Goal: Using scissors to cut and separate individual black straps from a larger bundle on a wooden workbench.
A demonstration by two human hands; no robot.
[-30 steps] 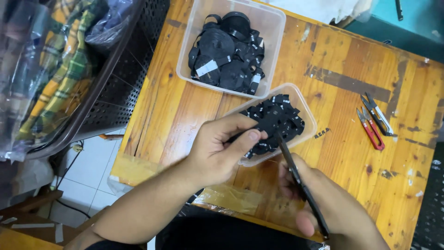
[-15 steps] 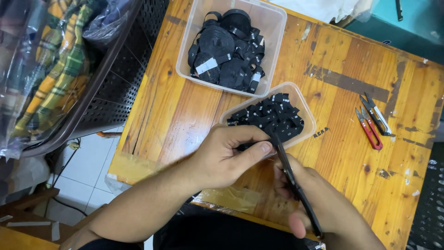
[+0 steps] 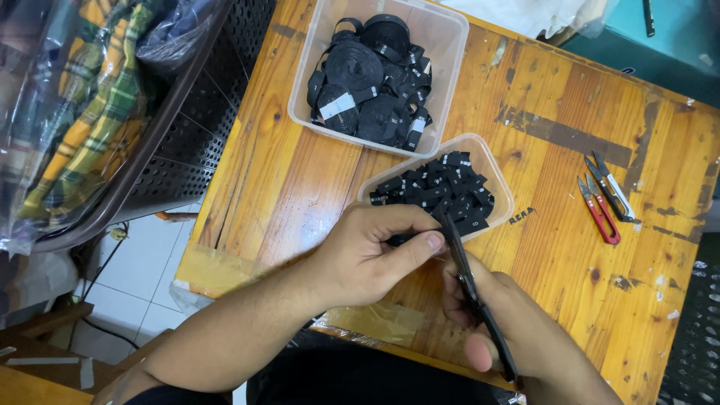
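Observation:
My left hand (image 3: 371, 251) pinches a black label strip (image 3: 405, 240) between thumb and fingers, just in front of a small clear tub (image 3: 495, 169) heaped with cut black labels (image 3: 439, 191). My right hand (image 3: 487, 322) grips black scissors (image 3: 469, 281) whose blades point up at the strip by my left thumb. A larger clear tub (image 3: 450, 45) behind holds rolls of black label tape (image 3: 367, 82) with white printing.
All this rests on a worn wooden table (image 3: 562, 247). Two thread snips (image 3: 604, 199), one red and one black, lie to the right. A dark perforated basket (image 3: 172, 135) with a bagged plaid cloth (image 3: 90, 127) stands at the left, over tiled floor.
My left hand has drawn back from the small tub toward me and now pinches the strip at the scissor blades. The right hand with the scissors has shifted slightly.

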